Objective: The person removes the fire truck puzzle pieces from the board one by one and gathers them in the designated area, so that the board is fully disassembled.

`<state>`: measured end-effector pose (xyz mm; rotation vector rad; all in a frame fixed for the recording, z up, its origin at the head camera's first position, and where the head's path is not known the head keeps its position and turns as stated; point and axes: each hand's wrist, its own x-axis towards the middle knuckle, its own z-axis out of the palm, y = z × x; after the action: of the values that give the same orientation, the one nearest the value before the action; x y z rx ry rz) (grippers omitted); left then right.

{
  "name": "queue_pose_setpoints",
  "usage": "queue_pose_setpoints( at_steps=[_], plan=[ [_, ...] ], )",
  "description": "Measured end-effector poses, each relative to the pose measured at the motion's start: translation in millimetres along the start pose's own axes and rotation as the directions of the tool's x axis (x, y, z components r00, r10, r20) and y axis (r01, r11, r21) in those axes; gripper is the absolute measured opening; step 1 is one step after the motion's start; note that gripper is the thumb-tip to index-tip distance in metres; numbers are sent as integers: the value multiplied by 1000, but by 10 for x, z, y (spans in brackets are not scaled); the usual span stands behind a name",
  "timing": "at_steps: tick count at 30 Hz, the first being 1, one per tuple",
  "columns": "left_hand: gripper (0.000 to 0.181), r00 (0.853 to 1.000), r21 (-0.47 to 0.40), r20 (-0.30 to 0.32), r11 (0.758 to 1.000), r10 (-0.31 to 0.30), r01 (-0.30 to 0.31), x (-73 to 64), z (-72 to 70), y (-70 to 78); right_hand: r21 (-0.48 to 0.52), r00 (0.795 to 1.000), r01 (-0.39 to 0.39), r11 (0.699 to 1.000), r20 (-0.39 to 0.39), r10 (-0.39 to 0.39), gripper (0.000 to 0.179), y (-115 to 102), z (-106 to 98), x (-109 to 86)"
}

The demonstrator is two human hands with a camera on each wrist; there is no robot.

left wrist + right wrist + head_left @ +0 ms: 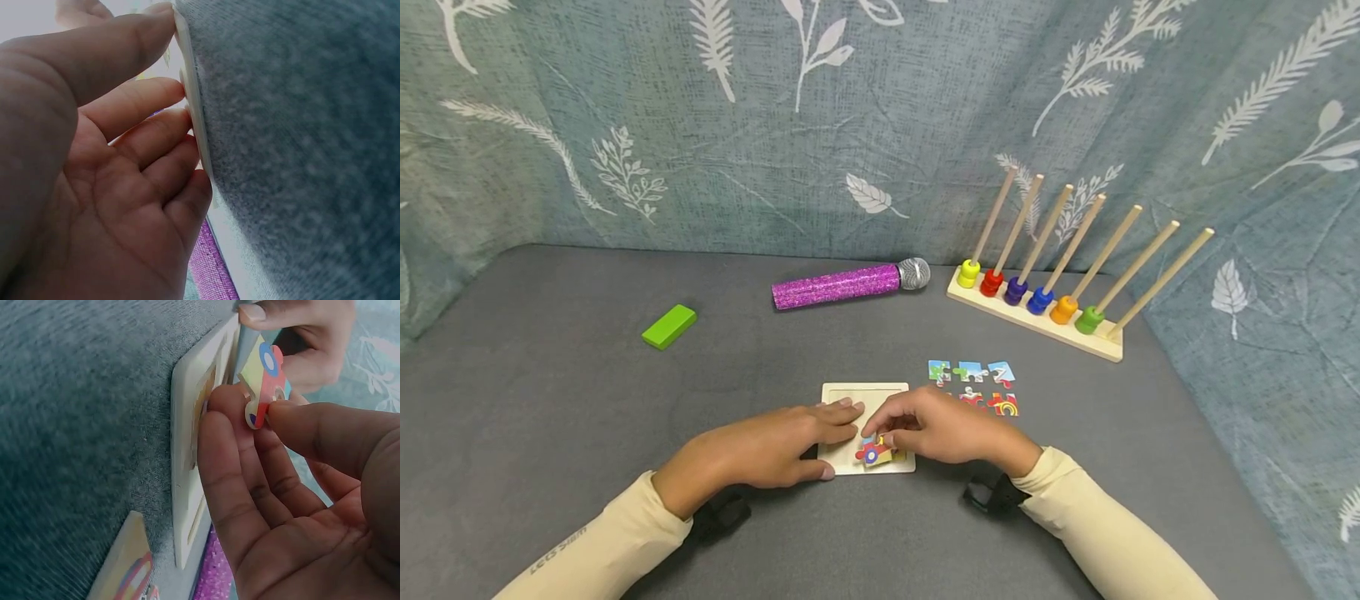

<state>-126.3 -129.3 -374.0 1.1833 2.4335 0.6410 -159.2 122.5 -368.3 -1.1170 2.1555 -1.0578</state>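
A small jigsaw piece [872,452] with a red vehicle and blue wheel is pinched between the thumb and fingers of my right hand [951,425]. In the right wrist view the piece [265,381] is tilted just above a pale wooden puzzle tray [181,444]. My left hand [775,446] lies along the left side of the tray [880,387], its fingertips on the board and its thumb at the near left corner. The left wrist view shows these fingers [150,100] loosely bent, touching the tray's edge.
Several loose jigsaw pieces [972,372] lie right of the tray, some partly behind my right hand. Further back are a glittery purple microphone [838,287] and a wooden peg stand [1037,312] with coloured beads and tall rods. A green block [669,326] lies at the left.
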Motion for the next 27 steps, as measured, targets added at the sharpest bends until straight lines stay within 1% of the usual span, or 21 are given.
queue_pose_setpoints(
  at_steps=[6, 10, 13, 17, 22, 27],
  plan=[
    [51, 1000, 4, 3, 1000, -5, 5, 1, 3, 7, -19, 999, 13, 1000, -42, -14, 20, 6, -29, -24],
    [49, 1000, 20, -2, 1000, 3, -3, -1, 3, 13, -31, 998, -20, 999, -64, 18, 20, 22, -77, -83],
    [48, 1000, 42, -6, 999, 19, -19, -3, -5, 16, -16, 996, -42, 999, -77, 40, 21, 53, -110, -149],
    [48, 999, 73, -5, 997, 39, -38, -6, -14, 20, -3, 994, -46, 999, -96, 45, 22, 108, -152, -250],
    [48, 1000, 69, 5, 997, 25, -25, -11, -9, 26, -5, 993, -60, 998, -105, 59, 20, 162, -196, -342],
    [48, 1000, 53, 3, 999, 9, -9, -15, -7, 31, 27, 988, -88, 996, -129, 91, 21, 184, -246, -402]
  ],
)
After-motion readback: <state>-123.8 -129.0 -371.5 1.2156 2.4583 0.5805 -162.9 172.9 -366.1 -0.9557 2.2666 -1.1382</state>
